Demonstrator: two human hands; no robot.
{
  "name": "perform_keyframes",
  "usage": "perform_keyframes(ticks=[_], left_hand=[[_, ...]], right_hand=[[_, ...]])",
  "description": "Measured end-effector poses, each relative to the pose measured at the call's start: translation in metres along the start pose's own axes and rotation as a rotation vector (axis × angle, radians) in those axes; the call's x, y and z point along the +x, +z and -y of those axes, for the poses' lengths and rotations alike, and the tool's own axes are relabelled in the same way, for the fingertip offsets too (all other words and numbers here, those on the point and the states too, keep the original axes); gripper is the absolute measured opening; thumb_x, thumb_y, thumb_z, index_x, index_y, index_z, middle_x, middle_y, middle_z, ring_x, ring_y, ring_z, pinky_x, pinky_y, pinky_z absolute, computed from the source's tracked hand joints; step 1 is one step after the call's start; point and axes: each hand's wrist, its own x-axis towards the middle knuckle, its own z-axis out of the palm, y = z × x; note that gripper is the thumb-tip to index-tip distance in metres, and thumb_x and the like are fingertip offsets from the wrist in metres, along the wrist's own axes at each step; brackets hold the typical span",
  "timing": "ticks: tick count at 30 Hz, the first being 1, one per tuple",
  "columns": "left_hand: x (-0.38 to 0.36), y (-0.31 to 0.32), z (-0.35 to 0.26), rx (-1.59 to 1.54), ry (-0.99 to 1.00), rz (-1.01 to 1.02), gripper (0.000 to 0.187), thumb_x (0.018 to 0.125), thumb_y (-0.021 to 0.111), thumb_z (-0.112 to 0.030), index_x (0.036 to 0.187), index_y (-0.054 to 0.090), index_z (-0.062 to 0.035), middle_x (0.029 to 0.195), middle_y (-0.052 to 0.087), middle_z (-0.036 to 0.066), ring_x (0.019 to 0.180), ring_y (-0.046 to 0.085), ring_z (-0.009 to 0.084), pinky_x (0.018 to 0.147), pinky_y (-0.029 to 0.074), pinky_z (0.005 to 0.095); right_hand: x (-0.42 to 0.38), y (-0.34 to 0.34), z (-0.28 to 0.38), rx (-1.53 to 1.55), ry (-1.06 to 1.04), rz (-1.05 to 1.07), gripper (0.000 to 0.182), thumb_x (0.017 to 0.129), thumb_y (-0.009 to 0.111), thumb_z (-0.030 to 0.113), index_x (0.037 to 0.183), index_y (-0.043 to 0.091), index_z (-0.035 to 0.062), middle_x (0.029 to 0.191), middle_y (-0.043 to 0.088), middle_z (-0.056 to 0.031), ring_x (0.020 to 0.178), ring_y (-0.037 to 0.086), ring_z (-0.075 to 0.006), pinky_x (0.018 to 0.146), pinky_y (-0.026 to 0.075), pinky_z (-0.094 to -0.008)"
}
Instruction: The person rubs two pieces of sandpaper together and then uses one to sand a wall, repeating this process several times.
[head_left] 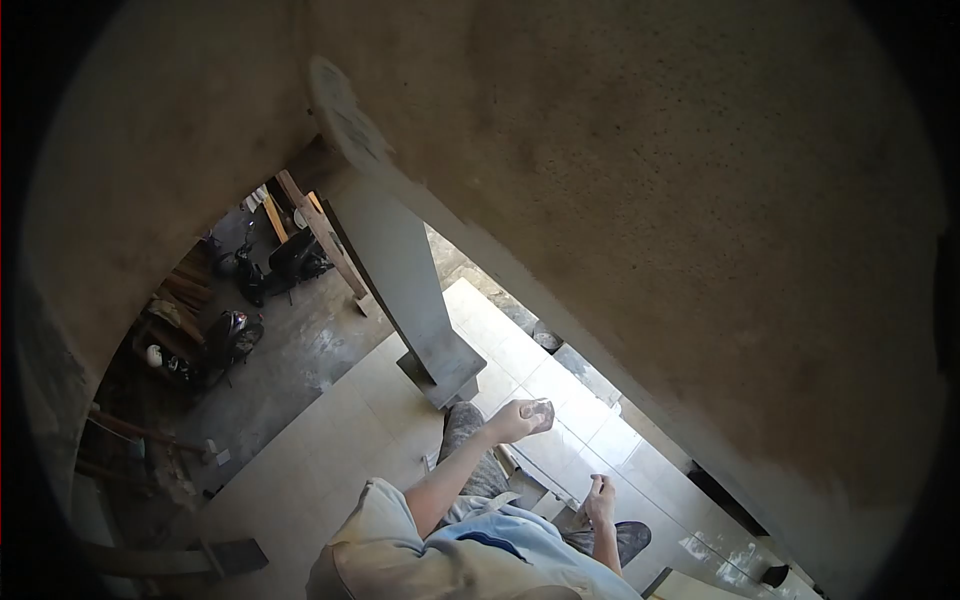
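My left hand (514, 421) is closed around a small brownish block (543, 415), held out above the tiled floor. Farther right, my right hand (600, 499) is raised near my right knee with its fingers curled together; whatever they may hold is too small to make out. A grey pillar (400, 270) with a wider foot stands beyond my left knee. Large brown plastered surfaces (650, 180) fill the upper part of the view, with a whitish smeared patch (350, 115) along their meeting edge.
Pale floor tiles (330, 440) spread below my legs. Motorbikes (290, 262) and stacked wood stand on the rough floor at the left. A wooden post (325, 235) rises beside the pillar. Between my legs are light-coloured pieces I cannot identify. A dark board end (240, 555) lies at lower left.
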Motion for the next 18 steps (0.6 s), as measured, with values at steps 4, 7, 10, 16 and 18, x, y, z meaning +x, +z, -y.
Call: perform_keyframes(ticks=[4, 7, 10, 16, 18], left_hand=[[-0.001, 0.040, -0.002, -0.577, -0.312, 0.538, 0.037, 0.088, 0.062, -0.015, 0.121, 0.057, -0.0018, 0.111, 0.064, 0.009, 0.096, 0.062, 0.0145, 0.084, 0.050, 0.0300], [0.002, 0.058, -0.003, -0.665, -0.401, 0.748, 0.042, 0.088, 0.062, -0.016, 0.126, 0.052, -0.0023, 0.115, 0.062, 0.009, 0.100, 0.062, 0.0156, 0.088, 0.050, 0.0315], [0.002, 0.073, 0.009, -0.682, -0.399, 0.791, 0.041, 0.089, 0.061, -0.016, 0.127, 0.052, -0.0023, 0.116, 0.062, 0.009, 0.102, 0.061, 0.0157, 0.090, 0.050, 0.0320], [0.015, 0.061, 0.026, -0.698, -0.366, 0.618, 0.037, 0.088, 0.059, -0.008, 0.124, 0.053, -0.0005, 0.114, 0.062, 0.012, 0.100, 0.063, 0.0185, 0.090, 0.050, 0.0314], [0.034, 0.043, 0.045, -0.643, -0.441, 0.508, 0.035, 0.089, 0.058, -0.008, 0.122, 0.054, 0.0002, 0.114, 0.062, 0.013, 0.099, 0.063, 0.0203, 0.088, 0.052, 0.0334]], right_hand=[[0.021, -0.011, 0.022, 0.244, -0.199, -0.318, 0.027, 0.098, 0.043, 0.020, 0.107, 0.058, 0.0006, 0.072, 0.059, -0.0087, 0.070, 0.058, -0.0154, 0.063, 0.044, -0.0306], [0.030, -0.027, 0.061, 0.509, -0.202, -0.154, 0.023, 0.099, 0.042, 0.017, 0.112, 0.054, 0.0021, 0.064, 0.052, -0.0019, 0.059, 0.051, -0.0079, 0.053, 0.041, -0.0245], [0.029, -0.028, 0.089, 0.630, -0.243, -0.042, 0.021, 0.099, 0.044, 0.016, 0.113, 0.052, 0.0020, 0.062, 0.051, -0.0005, 0.047, 0.044, -0.0071, 0.044, 0.038, -0.0235], [0.030, -0.039, 0.090, -0.035, -0.333, -0.194, 0.038, 0.091, 0.056, 0.022, 0.121, 0.049, 0.0007, 0.088, 0.058, -0.0155, 0.087, 0.056, -0.0243, 0.083, 0.044, -0.0383], [0.008, -0.054, 0.133, 0.043, -0.412, -0.060, 0.030, 0.088, 0.058, 0.019, 0.112, 0.058, 0.0023, 0.093, 0.062, -0.0153, 0.083, 0.061, -0.0246, 0.073, 0.048, -0.0361]])
